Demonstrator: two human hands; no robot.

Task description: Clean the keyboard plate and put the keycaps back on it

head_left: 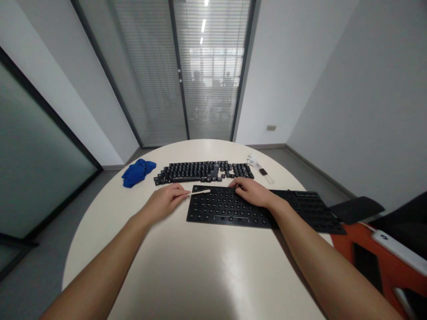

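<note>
A cotton swab [201, 192] is pinched in the fingers of my left hand [167, 199], its white tip over the far left part of a black keyboard [213, 212]. The keyboard's keycaps are off and rows of small switches show. My right hand [251, 192] rests on the middle of the keyboard, with bent fingers gripping its far edge; the fingertips are partly hidden. Just behind it, the loose black keycaps [190, 170] lie in rows like a keyboard layout, with a few gaps at the right.
A crumpled blue cloth [137, 172] lies on the round white table [187, 266] at the left. At the back right are a wire keycap puller [263, 171] and a whitish bundle [252, 160]. A white power strip [396, 249] sits on an orange surface [347, 246] beside the table.
</note>
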